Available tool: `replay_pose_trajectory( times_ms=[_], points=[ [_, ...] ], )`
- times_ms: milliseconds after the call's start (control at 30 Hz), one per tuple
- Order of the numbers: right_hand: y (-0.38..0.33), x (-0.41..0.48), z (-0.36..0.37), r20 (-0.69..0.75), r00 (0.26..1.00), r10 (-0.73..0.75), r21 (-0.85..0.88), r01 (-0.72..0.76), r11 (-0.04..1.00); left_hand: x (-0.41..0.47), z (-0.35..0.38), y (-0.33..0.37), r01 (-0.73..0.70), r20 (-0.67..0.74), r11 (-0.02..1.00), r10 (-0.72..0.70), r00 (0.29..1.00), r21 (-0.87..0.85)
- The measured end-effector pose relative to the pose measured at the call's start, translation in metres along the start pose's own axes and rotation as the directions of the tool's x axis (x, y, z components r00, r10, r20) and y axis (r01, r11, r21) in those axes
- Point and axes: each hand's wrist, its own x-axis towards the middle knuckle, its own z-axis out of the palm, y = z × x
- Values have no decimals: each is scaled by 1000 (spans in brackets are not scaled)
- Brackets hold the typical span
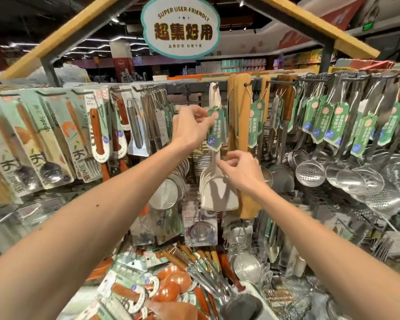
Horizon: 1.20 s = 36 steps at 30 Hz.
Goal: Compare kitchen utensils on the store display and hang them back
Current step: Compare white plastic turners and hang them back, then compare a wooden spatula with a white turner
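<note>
White spatula (215,181) hangs hooked, left hand (189,128) pinching its tag (215,128), right hand (238,167) gripping its neck.

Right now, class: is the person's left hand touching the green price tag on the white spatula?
Touching. The head view shows the left hand with its fingers pinched on the edge of the green price tag hanging from the white spatula.

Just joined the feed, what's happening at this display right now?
A person is at a store rack of hanging kitchen utensils. Their left hand pinches the green tag on a white spatula that hangs from a hook, while the right hand holds its handle just above the blade. Wooden spatulas hang right beside it, steel skimmers further right.
</note>
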Motion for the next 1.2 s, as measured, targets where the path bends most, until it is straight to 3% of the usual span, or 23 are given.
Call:
replay_pose_trajectory(
  times_ms=[167,367,467,600,767,1000,1067,1200],
  points=[
    [34,-58,3,123,992,-21,13,19,1000,-59,-29,-23,-28,92,987,13,996,161],
    [82,-148,48,385,923,2,162,-70,984,-170,-69,-94,175,292,967,-224,930,185],
    [109,-187,91,499,864,62,173,-170,970,-234,-87,-156,383,310,903,-426,850,193],
    [134,-221,155,620,772,142,128,-278,952,-305,-106,-244,652,225,729,-684,694,207],
    [146,-232,235,677,708,200,12,-282,959,-365,-119,-331,854,58,511,-859,508,94],
    [144,-241,324,707,668,234,-197,-132,971,-383,-116,-394,935,-80,354,-932,352,-11],
    [147,-240,341,701,666,255,-296,-53,954,-388,-113,-410,960,-62,281,-958,280,-6],
    [145,-237,364,730,597,333,-493,121,862,-390,-107,-435,967,30,227,-972,231,-116]
  ],
)
